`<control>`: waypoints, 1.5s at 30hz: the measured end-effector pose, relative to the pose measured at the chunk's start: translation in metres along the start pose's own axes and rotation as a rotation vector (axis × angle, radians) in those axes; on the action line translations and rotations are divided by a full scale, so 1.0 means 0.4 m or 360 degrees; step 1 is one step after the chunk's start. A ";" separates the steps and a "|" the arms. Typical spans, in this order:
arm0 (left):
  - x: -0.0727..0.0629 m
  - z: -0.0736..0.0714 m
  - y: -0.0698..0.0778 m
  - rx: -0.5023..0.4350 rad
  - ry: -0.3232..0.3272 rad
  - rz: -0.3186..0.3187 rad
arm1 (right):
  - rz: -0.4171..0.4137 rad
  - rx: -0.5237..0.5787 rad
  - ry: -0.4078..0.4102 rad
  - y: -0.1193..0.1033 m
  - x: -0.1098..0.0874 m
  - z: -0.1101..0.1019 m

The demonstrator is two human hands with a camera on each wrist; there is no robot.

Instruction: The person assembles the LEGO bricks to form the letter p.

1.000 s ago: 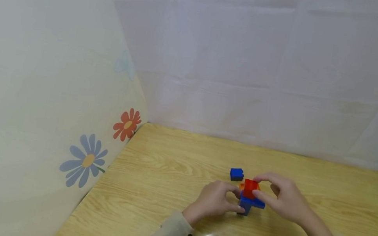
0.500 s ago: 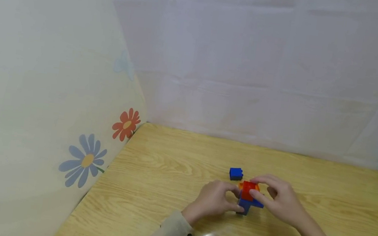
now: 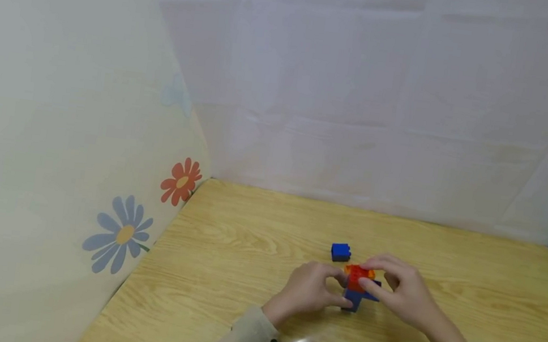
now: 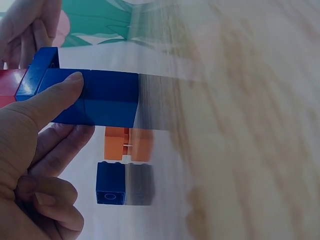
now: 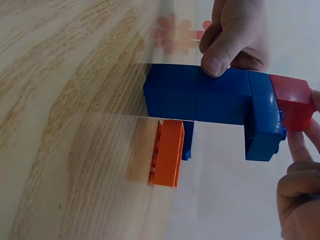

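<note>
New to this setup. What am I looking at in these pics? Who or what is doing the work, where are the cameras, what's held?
There's no robot here: a person works with two bare hands. The wide picture comes from a camera worn on the head, looking forward and down. The two close-ups come from cameras on the wrists; they appear turned sideways, so the wooden table runs up one side.

The left hand pinches a blue stack that stands on the table. Its top blue brick juts out to one side. The right hand grips a red brick on top of it. Beyond the stack lie an orange brick, studs down, and a loose blue brick.
</note>
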State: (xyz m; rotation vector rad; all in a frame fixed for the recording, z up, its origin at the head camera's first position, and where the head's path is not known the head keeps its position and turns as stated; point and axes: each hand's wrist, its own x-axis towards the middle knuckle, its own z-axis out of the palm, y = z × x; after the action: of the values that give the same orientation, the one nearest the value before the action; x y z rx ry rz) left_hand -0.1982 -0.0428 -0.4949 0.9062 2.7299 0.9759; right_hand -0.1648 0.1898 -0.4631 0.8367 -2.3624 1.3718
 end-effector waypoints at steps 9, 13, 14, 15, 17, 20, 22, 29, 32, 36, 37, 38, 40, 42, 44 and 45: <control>-0.005 0.004 -0.010 -0.0035 0.0022 0.0001 | 0.0085 0.0019 0.0003 0.000 -0.005 0.012; -0.006 0.007 -0.011 -0.0070 0.0031 0.0004 | 0.0092 -0.0014 0.0018 0.000 -0.009 0.013; -0.006 0.007 -0.011 -0.0076 0.0033 0.0005 | 0.0086 -0.0025 0.0023 0.000 -0.010 0.012; -0.006 0.007 -0.011 -0.0078 0.0035 0.0008 | 0.0081 -0.0032 0.0024 0.000 -0.010 0.011; -0.007 0.007 -0.010 -0.0073 0.0038 0.0010 | 0.0072 -0.0029 0.0023 0.002 -0.010 0.009; -0.008 0.007 -0.010 -0.0064 0.0047 0.0018 | 0.0110 0.0019 0.0024 0.004 -0.010 -0.001; -0.009 0.005 -0.007 -0.0065 0.0051 0.0022 | 0.0169 0.0080 0.0024 0.007 -0.007 -0.012; -0.012 -0.006 0.006 -0.0087 0.0075 0.0062 | 0.0308 0.0173 -0.0089 0.061 0.015 -0.046; -0.013 -0.009 0.009 -0.0100 0.0090 0.0069 | 0.0371 0.0117 -0.0156 0.097 0.025 -0.046; -0.013 -0.013 0.012 -0.0131 0.0105 0.0039 | 0.0456 -0.0030 -0.0231 0.144 0.044 -0.041; -0.013 -0.014 0.013 -0.0142 0.0107 0.0032 | 0.0473 -0.0067 -0.0253 0.155 0.050 -0.038; -0.013 -0.016 0.014 -0.0153 0.0109 0.0029 | 0.0481 -0.0101 -0.0280 0.165 0.056 -0.036; -0.013 -0.018 0.016 -0.0181 0.0111 0.0026 | 0.0473 -0.0150 -0.0338 0.180 0.070 -0.030; -0.014 -0.020 0.019 -0.0209 0.0114 0.0040 | 0.0471 -0.0151 -0.0398 0.192 0.084 -0.024; -0.015 -0.021 0.021 -0.0228 0.0123 0.0058 | 0.0471 -0.0143 -0.0446 0.201 0.095 -0.016; -0.014 -0.021 0.021 -0.0237 0.0127 0.0067 | 0.0467 -0.0146 -0.0469 0.206 0.100 -0.012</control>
State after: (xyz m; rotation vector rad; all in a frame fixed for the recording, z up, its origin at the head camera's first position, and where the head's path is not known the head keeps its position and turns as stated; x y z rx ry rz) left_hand -0.1916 -0.0454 -0.4838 0.9215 2.6674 1.2296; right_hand -0.2468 0.2117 -0.4976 0.7313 -2.8468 1.3054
